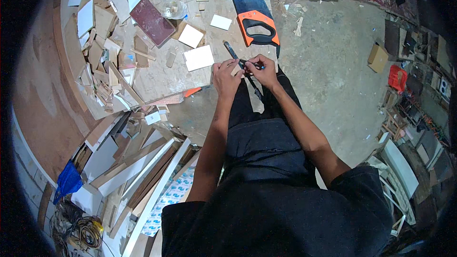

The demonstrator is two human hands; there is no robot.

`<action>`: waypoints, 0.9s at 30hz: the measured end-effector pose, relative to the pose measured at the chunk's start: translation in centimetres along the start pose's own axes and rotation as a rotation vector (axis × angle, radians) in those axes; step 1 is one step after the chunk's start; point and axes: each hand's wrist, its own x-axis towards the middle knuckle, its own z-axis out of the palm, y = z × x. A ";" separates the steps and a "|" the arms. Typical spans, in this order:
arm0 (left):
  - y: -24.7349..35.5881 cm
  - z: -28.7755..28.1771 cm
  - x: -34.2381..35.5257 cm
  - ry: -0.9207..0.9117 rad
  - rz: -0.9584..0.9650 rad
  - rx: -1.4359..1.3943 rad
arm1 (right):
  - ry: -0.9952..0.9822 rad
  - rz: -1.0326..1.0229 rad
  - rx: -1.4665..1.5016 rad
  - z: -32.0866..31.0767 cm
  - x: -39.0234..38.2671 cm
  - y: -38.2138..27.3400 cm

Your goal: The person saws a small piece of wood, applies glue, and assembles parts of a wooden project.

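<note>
At the table's near edge, my left hand (227,79) has its fingers closed over a small pale piece (235,70), which looks like wood and is mostly covered. A narrow dark strip (230,49) runs slantwise past these fingers, its lower end (258,94) reaching down over my lap. My right hand (264,70) pinches a thin dark pen-like thing (247,64) with a bit of blue near its end, close against the strip. Just beyond the right hand lies a handsaw (247,4) with an orange and black handle. White rectangular pieces (199,58) lie beyond the left hand.
Wood offcuts (102,47) are heaped on the table's left side. Near them are a dark red flat box or book (152,21) and a clear container (174,9). An orange-handled saw (190,92) sits at the table edge. Boards (138,171) lean at lower left; concrete floor (328,66) lies right.
</note>
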 end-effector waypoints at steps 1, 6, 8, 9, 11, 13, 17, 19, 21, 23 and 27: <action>0.0 0.0 0.0 0.001 -0.004 -0.007 | 0.005 -0.010 -0.013 0.0 0.0 -0.1; -0.4 0.2 0.0 0.009 0.006 0.034 | 0.001 -0.058 -0.066 0.1 0.0 -0.3; -0.4 0.3 0.0 0.012 0.005 0.038 | 0.001 -0.029 -0.016 0.1 -0.1 -0.4; -0.5 0.3 0.0 0.005 0.002 0.040 | 0.001 -0.029 -0.016 0.1 0.0 -0.4; -0.3 0.3 0.1 -0.004 0.003 0.039 | 0.010 -0.088 -0.155 -0.2 0.2 -0.1; -0.2 0.3 0.1 -0.004 -0.001 0.039 | -0.005 -0.074 -0.148 -0.4 0.2 0.0; -0.5 0.1 0.1 -0.021 0.025 0.036 | -0.049 -0.124 -0.269 -0.9 -0.1 -0.3; -0.6 0.2 0.1 -0.020 0.026 0.039 | -0.074 -0.126 -0.292 -1.3 -0.9 -0.5; -0.9 0.2 0.1 -0.005 0.038 0.046 | -0.101 -0.129 -0.314 -1.7 -1.8 -0.7; -0.6 0.2 0.2 0.007 0.056 0.046 | -0.112 -0.085 -0.386 -2.5 -2.7 -0.3; 0.0 0.0 0.4 -0.007 0.033 0.012 | -0.077 -0.049 -0.357 -3.1 -4.1 0.2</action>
